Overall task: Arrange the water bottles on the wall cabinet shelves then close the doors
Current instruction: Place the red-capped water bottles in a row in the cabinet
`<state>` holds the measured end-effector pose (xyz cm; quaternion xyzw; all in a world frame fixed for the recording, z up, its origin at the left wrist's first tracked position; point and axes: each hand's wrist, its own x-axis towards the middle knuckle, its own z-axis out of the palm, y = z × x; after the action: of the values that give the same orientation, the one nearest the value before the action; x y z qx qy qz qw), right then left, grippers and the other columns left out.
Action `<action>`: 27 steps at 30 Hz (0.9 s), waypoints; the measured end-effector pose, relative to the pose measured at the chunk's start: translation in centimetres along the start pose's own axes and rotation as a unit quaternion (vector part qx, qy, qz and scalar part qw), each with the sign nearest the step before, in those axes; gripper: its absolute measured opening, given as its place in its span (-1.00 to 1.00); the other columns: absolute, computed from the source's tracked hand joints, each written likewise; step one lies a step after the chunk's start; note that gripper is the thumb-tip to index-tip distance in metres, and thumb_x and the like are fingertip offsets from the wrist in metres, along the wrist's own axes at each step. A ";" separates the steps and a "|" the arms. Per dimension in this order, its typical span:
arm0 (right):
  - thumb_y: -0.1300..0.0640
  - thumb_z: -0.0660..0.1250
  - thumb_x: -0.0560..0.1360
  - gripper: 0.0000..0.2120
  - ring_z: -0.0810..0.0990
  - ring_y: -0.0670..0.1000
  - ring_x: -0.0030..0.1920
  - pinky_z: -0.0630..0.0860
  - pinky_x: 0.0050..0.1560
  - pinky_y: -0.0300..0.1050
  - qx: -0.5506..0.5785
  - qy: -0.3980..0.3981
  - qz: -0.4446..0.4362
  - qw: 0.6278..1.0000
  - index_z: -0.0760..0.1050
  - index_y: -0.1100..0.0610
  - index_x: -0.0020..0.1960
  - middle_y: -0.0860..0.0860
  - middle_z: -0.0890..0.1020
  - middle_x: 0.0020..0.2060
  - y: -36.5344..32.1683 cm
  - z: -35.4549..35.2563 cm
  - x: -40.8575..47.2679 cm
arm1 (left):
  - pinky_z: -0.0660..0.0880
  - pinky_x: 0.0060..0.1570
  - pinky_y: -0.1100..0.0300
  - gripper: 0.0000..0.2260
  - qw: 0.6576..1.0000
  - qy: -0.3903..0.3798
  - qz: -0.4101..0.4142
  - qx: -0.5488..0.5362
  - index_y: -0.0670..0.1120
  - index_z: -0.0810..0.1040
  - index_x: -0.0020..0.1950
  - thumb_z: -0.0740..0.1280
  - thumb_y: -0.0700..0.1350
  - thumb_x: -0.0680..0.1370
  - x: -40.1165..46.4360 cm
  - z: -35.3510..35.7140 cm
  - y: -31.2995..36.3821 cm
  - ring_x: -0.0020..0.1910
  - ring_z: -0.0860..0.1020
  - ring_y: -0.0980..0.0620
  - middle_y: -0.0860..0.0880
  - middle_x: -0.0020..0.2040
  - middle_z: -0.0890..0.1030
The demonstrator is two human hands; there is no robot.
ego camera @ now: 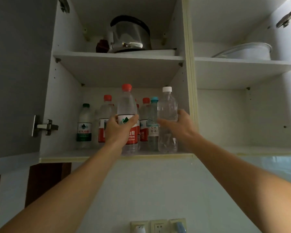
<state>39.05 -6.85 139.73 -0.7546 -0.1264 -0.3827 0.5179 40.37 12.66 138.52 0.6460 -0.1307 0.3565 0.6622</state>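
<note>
Open cabinet shelf [107, 153], left grip [118, 130] clasping red-capped bottle [127, 106], right grip [176, 126] clasping white-capped bottle [167, 106]

Two bare forearms, hands [119, 127] without rings or sleeves
</note>
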 end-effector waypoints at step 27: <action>0.06 0.43 0.56 -0.09 0.61 0.14 0.02 0.64 0.01 0.06 -0.413 0.065 -0.116 0.901 -0.19 -0.01 0.61 0.19 0.37 0.31 4.5 1.9 -1.8 | 0.53 0.25 -0.04 -0.29 0.946 -0.120 0.142 0.266 -0.04 0.29 0.47 0.55 0.07 0.43 1.6 2.4 -3.0 0.29 0.53 -0.07 -0.08 0.38 0.50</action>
<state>41.33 -6.76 135.06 -0.8543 -0.0095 -0.5060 0.1184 44.10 11.15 137.60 0.8114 -0.1998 0.3885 0.3883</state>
